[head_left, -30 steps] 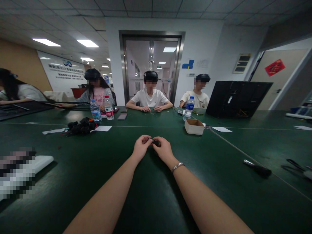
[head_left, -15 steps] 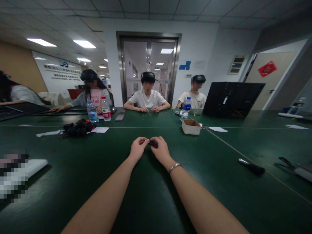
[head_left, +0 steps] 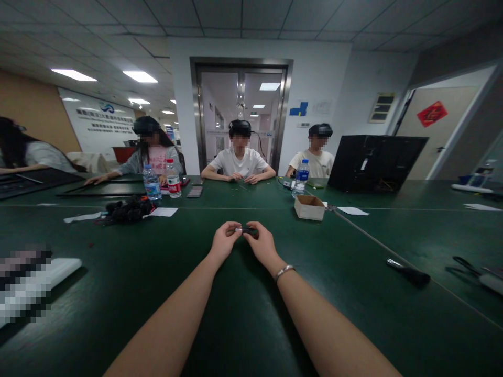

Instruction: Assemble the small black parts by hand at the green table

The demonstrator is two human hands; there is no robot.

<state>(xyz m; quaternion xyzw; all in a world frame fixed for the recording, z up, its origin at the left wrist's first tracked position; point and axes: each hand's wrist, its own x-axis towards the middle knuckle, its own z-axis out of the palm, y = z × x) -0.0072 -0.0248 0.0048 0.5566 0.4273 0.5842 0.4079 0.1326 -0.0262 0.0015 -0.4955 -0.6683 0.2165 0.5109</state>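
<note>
Over the middle of the green table, my left hand and my right hand face each other. Between their fingertips is a short dark stick-like object with a silvery part at its left. My left hand is closed on the silvery end, while my right thumb and fingers pinch the dark end. Fingers cover much of it, so its exact kind cannot be made out. A metal bracelet circles my right wrist.
Ahead stands a small open box. A black-bristled brush lies at right. Bottles, a dark tangled bundle and a large black screen are farther off. A person in white sits opposite, others beside.
More of the silvery part shows between my hands, and the dark object looks more level. Both hands stay closed on it. The whole view has shifted slightly.
</note>
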